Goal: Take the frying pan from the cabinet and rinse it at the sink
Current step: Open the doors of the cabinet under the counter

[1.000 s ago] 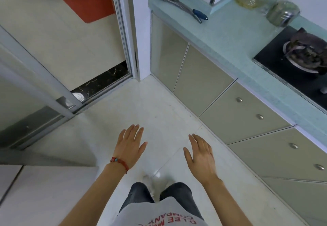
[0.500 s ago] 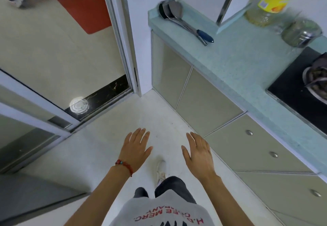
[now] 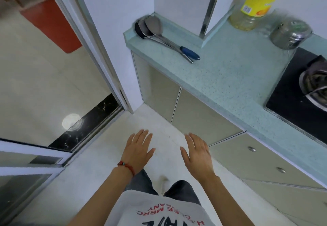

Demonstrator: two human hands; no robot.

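Above the floor, left hand [image 3: 137, 152] and right hand [image 3: 198, 154] hover with fingers spread, beside closed cabinet doors [image 3: 201, 117].

I see a pale shiny floor [image 3: 99, 156] with a round spot of light at nine o'clock. A white wall [image 3: 113, 30] stands at twelve o'clock, with a sliding door frame [image 3: 83, 36] beside it and a dark door sill [image 3: 88, 124] below. A red mat [image 3: 51, 25] lies at eleven o'clock. A blue-green countertop [image 3: 230, 77] runs from one o'clock to four o'clock. Under it sit beige cupboard doors [image 3: 200, 117] and drawers [image 3: 256, 160] with small round knobs.
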